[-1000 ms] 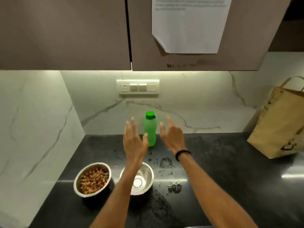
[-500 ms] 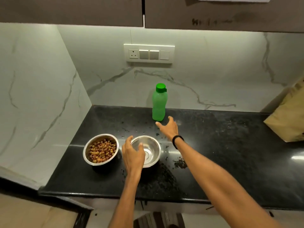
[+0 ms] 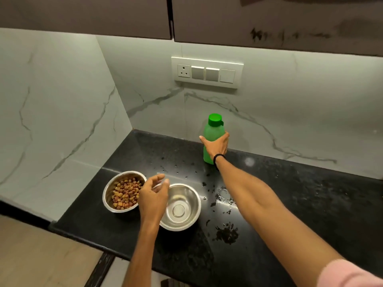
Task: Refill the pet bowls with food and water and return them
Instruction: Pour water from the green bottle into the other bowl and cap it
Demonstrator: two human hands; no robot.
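A green capped water bottle (image 3: 213,129) stands upright near the back wall of the black counter (image 3: 290,204). My right hand (image 3: 216,145) is wrapped around its middle. Two steel bowls sit near the counter's front left: the left bowl (image 3: 107,195) holds brown kibble, the right bowl (image 3: 186,206) looks empty. My left hand (image 3: 153,195) hovers between the two, over the empty bowl's left rim, fingers loosely curled and holding nothing; whether it touches the rim I cannot tell.
Water drops and small puddles (image 3: 226,233) are scattered on the counter right of the bowls. A marble wall closes the left side, and a switch panel (image 3: 207,72) sits on the back wall. Dark cabinets (image 3: 83,15) hang overhead. The counter's front edge lies just below the bowls.
My right hand has reached forward and closed around the green bottle. My left hand stays by the empty bowl. The view has tilted down and shifted left.
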